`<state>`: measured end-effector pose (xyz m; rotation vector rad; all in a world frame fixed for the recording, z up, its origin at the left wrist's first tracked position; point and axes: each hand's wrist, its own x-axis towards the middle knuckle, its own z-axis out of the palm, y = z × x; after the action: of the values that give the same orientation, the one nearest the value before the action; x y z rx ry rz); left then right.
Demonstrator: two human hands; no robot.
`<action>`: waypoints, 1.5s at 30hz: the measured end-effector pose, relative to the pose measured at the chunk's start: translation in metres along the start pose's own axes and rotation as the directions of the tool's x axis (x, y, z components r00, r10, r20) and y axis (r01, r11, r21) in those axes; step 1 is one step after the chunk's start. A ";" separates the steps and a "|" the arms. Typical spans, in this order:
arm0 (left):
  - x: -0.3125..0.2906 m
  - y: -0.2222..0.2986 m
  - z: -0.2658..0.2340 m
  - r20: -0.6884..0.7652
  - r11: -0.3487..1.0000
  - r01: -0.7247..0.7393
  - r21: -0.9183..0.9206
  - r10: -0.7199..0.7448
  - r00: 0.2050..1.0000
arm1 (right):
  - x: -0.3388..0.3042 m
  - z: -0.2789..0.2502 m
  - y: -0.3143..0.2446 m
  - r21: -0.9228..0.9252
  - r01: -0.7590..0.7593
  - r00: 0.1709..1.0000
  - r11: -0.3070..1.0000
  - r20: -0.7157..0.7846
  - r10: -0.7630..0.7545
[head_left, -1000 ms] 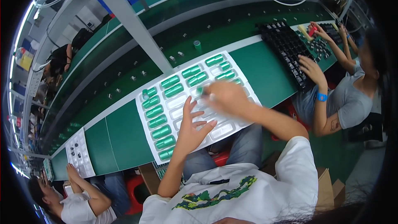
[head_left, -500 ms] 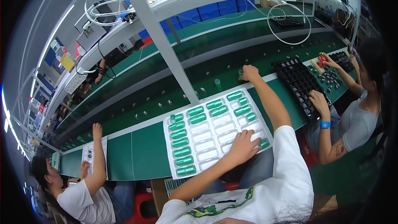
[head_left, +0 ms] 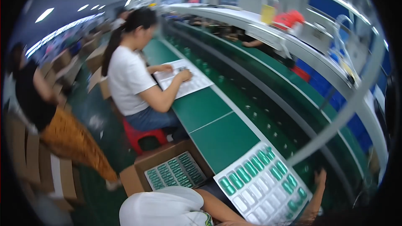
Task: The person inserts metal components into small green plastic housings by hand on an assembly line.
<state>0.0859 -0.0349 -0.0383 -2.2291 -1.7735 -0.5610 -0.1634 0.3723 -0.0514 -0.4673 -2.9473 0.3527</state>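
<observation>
Bare and blurred, the right hand (head_left: 320, 176) is over or beside the green belt (head_left: 260, 122); whether it grasps anything cannot be told. The left hand is out of view. On the green bench (head_left: 226, 142) lies the white tray (head_left: 253, 191), probably light and flexible, best held by opposite rims. Its green cylinders (head_left: 244, 174) look smooth, stiff, perhaps slippery: pinch them mid-length.

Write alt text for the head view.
A white tray partly filled with green cylinders rests on a bench, the wearer's right hand beside it. Left, a box holds more; beyond, a co-worker sits at another tray.
</observation>
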 end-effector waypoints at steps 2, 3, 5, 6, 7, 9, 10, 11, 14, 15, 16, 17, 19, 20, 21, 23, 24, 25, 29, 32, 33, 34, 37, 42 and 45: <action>-0.008 -0.010 -0.050 -0.262 0.944 -0.076 -0.322 -0.012 0.965 | 0.018 0.017 -0.011 0.021 0.161 0.986 0.987 -0.046 -0.160; -0.011 -0.015 -0.062 -0.394 0.875 -0.168 -0.455 -0.029 0.919 | 0.027 0.020 -0.020 0.017 0.222 0.972 0.975 -0.082 -0.220; -0.008 -0.023 -0.035 -0.549 0.847 -0.224 -0.482 -0.093 0.830 | 0.039 0.019 -0.033 0.053 0.287 0.955 0.956 -0.098 -0.281; -0.010 -0.028 -0.023 -0.530 0.829 -0.245 -0.502 -0.072 0.845 | 0.039 0.016 -0.030 0.099 0.293 0.951 0.951 -0.131 -0.280; -0.016 -0.026 -0.013 -0.511 0.811 -0.266 -0.521 -0.047 0.858 | 0.042 0.015 -0.026 0.084 0.309 0.946 0.947 -0.126 -0.298; 0.004 -0.041 0.026 -0.478 0.763 -0.320 -0.562 0.017 0.878 | 0.046 0.006 -0.017 -0.067 0.216 0.970 0.974 -0.096 -0.222; 0.003 -0.043 0.037 -0.457 0.734 -0.342 -0.587 0.049 0.888 | 0.046 0.002 -0.021 -0.081 0.220 0.970 0.972 -0.092 -0.227; 0.006 -0.040 0.051 -0.438 0.705 -0.362 -0.610 0.081 0.895 | 0.043 -0.002 -0.026 0.173 0.156 0.974 0.972 -0.190 -0.123; 0.015 -0.033 0.068 -0.413 0.626 -0.421 -0.656 0.170 0.895 | 0.019 -0.021 -0.030 0.639 0.156 0.937 0.753 -0.337 0.093; 0.015 -0.033 0.048 -0.387 0.650 -0.378 -0.660 0.137 0.912 | 0.004 -0.026 -0.026 0.811 0.227 0.901 0.539 -0.384 0.199; 0.009 -0.038 0.026 -0.356 0.680 -0.308 -0.665 0.074 0.932 | -0.016 -0.033 -0.056 0.916 0.180 0.921 0.358 -0.285 0.265; 0.001 -0.039 -0.004 -0.587 0.796 -0.354 -0.492 -0.003 0.809 | -0.047 -0.045 -0.070 0.912 0.169 0.917 0.375 -0.285 0.279; -0.006 -0.028 -0.025 -0.472 0.614 -0.159 -0.773 -0.390 0.791 | -0.102 -0.070 -0.079 0.978 0.200 0.928 0.063 -0.210 0.308; -0.015 -0.024 -0.022 -0.205 0.414 0.018 -0.910 -0.487 0.849 | -0.125 -0.073 -0.052 0.972 0.166 0.971 -0.169 -0.131 0.198; -0.025 -0.025 -0.021 0.089 0.193 0.219 -0.956 -0.522 0.848 | -0.152 -0.083 -0.073 0.928 0.120 0.991 -0.351 -0.093 0.093; -0.041 -0.031 -0.041 -0.010 0.055 0.030 -0.998 -0.618 0.786 | -0.211 -0.094 -0.113 0.814 0.016 0.971 -0.581 -0.151 -0.184; -0.054 -0.031 -0.048 0.057 -0.122 -0.023 -0.992 -0.615 0.787 | -0.236 -0.094 -0.128 0.767 0.009 0.994 -0.641 -0.077 -0.078; -0.068 -0.026 -0.061 0.163 -0.377 -0.121 -0.918 -0.639 0.751 | -0.266 -0.094 -0.147 0.751 0.045 0.998 -0.659 -0.062 -0.002; -0.119 -0.025 -0.109 0.320 -0.558 -0.172 -0.812 -0.672 0.668 | -0.355 -0.078 -0.190 0.580 0.043 0.997 -0.814 0.024 0.070; -0.137 -0.025 -0.102 0.295 -0.511 -0.319 -0.798 -0.794 0.532 | -0.388 -0.050 -0.227 0.543 0.071 0.978 -0.837 0.127 0.165; -0.143 -0.025 -0.100 0.305 -0.471 -0.330 -0.818 -0.841 0.447 | -0.392 -0.036 -0.241 0.740 0.098 0.893 -0.666 0.229 0.386; -0.144 -0.023 -0.112 0.348 -0.467 -0.300 -0.832 -0.860 0.373 | -0.395 -0.030 -0.257 0.719 0.010 0.950 -0.695 0.211 0.231; -0.162 -0.020 -0.122 0.324 -0.487 -0.360 -0.796 -0.844 0.427 | -0.391 -0.028 -0.307 0.761 -0.072 0.979 -0.645 0.177 0.100; -0.159 -0.019 -0.131 0.350 -0.567 -0.387 -0.727 -0.792 0.501 | -0.390 -0.036 -0.338 0.900 -0.091 0.980 -0.426 0.156 0.121; -0.157 -0.014 -0.134 0.325 -0.516 -0.347 -0.783 -0.815 0.480 | -0.389 -0.030 -0.341 0.991 0.016 0.988 -0.131 0.004 0.153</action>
<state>0.0230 -0.2252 0.0130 -0.2620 -1.2053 -3.7989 0.1103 -0.0610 0.0252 -0.3014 -1.5090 2.2400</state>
